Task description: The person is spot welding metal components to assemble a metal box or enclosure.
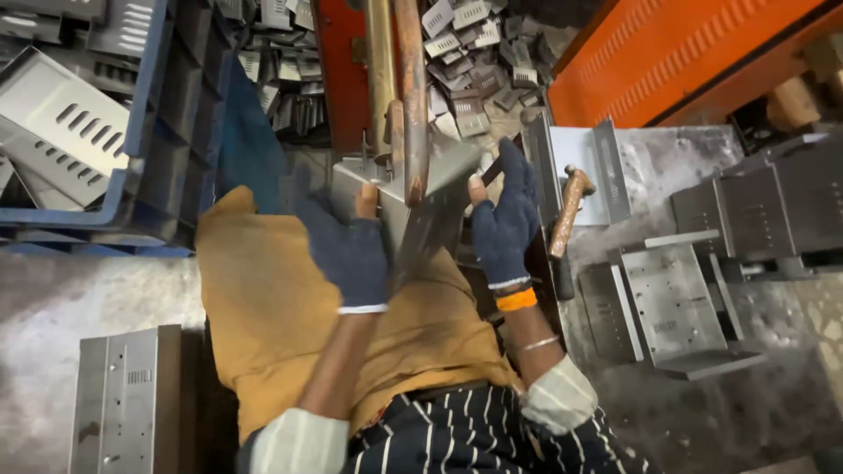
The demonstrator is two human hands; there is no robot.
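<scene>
"2 gloved hands on it?"
"Yes. Left hand and right hand both grip the bent metal sheet over the lap, under 2 rods. Hammer beside; blue crate beyond."

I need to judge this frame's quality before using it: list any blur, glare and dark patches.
Head view: the left hand and the sheet-metal part it holds are smeared by motion; the right hand is sharper; the slotted panel in the blue crate catches bright light; the lower left floor is washed out; under the orange machine lies shadow.
</scene>
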